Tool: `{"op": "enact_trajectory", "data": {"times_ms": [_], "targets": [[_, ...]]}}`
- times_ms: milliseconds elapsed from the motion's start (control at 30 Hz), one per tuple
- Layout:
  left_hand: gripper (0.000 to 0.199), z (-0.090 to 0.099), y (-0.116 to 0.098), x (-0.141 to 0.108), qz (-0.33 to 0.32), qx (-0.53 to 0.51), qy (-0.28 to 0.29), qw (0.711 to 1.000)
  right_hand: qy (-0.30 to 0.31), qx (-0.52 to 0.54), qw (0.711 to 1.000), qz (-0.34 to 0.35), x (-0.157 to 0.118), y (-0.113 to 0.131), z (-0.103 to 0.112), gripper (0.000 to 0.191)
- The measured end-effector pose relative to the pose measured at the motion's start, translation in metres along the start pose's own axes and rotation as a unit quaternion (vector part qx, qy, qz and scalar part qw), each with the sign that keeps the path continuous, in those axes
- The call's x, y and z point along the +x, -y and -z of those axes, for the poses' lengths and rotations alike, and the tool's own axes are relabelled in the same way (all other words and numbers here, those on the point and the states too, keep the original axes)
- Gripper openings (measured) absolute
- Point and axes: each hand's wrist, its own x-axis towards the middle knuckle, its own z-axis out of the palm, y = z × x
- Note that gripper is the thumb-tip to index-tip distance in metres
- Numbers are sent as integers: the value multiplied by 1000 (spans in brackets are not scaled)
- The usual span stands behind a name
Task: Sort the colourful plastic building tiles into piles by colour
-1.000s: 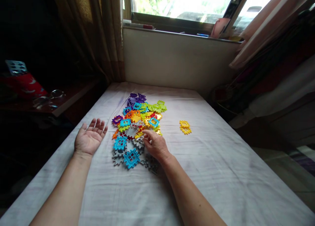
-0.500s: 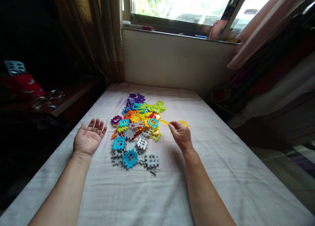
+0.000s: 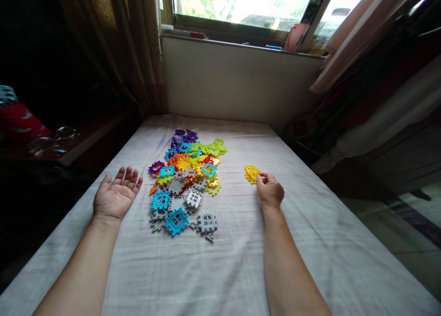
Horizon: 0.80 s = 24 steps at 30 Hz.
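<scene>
A heap of flat toothed plastic pieces in purple, green, blue, orange, yellow, red and grey lies on the pale sheet, with a blue piece at its near end. Right of the heap, yellow pieces lie partly overlapping. My right hand is at their near right edge, thumb and fingers pinched on a yellow piece. My left hand rests palm up on the sheet left of the heap, fingers spread and holding nothing.
The sheet-covered surface reaches to a wall under the window. At the left, glasses and a red patterned container stand on a dark table. A brown curtain hangs at the back left, and clothes hang at the right.
My right hand has moved right with the yellow piece, from beside the heap to the separate yellow piece. My left hand stays open beside the heap. The whole view has shifted slightly.
</scene>
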Motion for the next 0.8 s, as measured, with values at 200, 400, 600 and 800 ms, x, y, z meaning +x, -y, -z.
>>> {"op": "enact_trajectory", "data": {"times_ms": [200, 400, 600, 800], "targets": [[34, 1, -1, 0, 1, -5, 4, 1000, 133, 78, 967, 201, -29, 37, -18, 24], [27, 5, 0, 2, 0, -16, 18, 1000, 227, 45, 927, 296, -69, 67, -33, 38], [31, 5, 0, 3, 2, -15, 12, 1000, 228, 60, 937, 258, -71, 72, -30, 41], [34, 4, 0, 2, 4, -16, 16, 1000, 308, 122, 907, 259, -45, 62, -9, 32]]}}
